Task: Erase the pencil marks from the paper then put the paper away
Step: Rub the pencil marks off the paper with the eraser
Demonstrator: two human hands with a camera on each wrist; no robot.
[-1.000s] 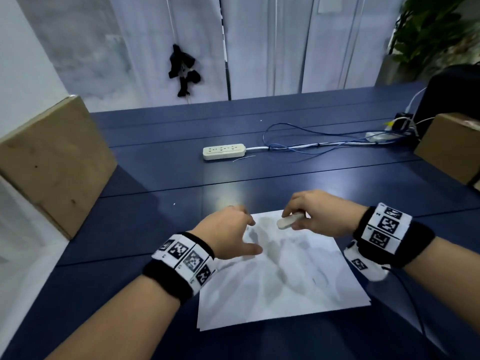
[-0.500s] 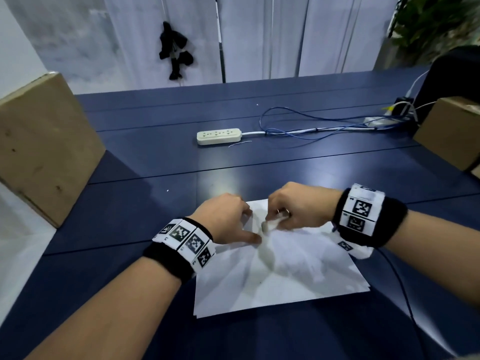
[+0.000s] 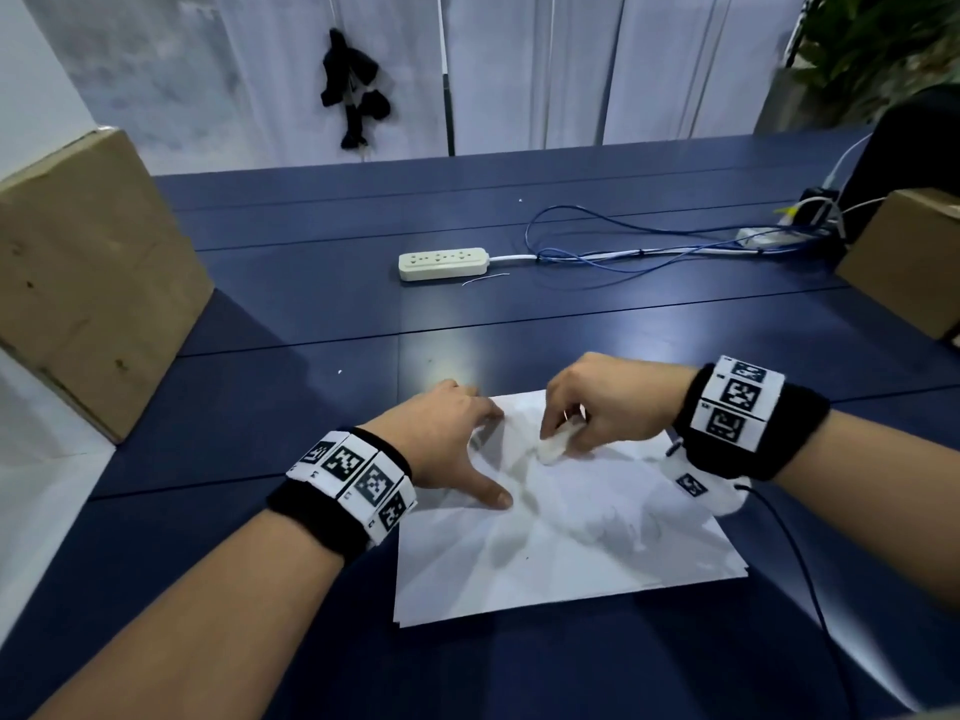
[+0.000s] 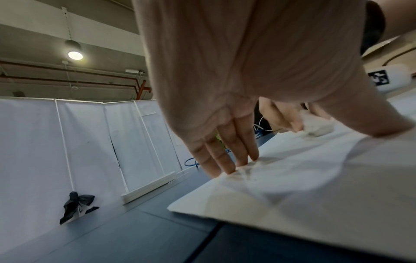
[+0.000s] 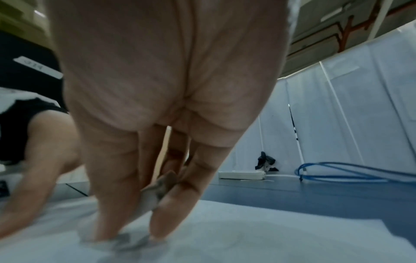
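Observation:
A creased white paper (image 3: 561, 543) (image 4: 315, 186) (image 5: 225, 240) lies flat on the dark blue table (image 3: 311, 314), with faint grey smudges near its far edge. My left hand (image 3: 457, 449) (image 4: 229, 160) presses straight, spread fingers on the paper's far left corner, thumb stretched onto the sheet. My right hand (image 3: 576, 423) (image 5: 135, 222) pinches a white eraser (image 3: 551, 448) (image 4: 317, 127) (image 5: 155, 194) between thumb and fingers, its tip down on the paper just right of the left hand.
A cream power strip (image 3: 443, 263) with white and blue cables (image 3: 597, 246) lies further back. Cardboard boxes stand at the left (image 3: 88, 272) and right (image 3: 904, 262) edges. White curtain panels (image 3: 519, 70) close off the far side.
My right hand has moved the eraser from the paper's far edge down onto the sheet, closer to the left thumb. The left hand stays pressed on the corner.

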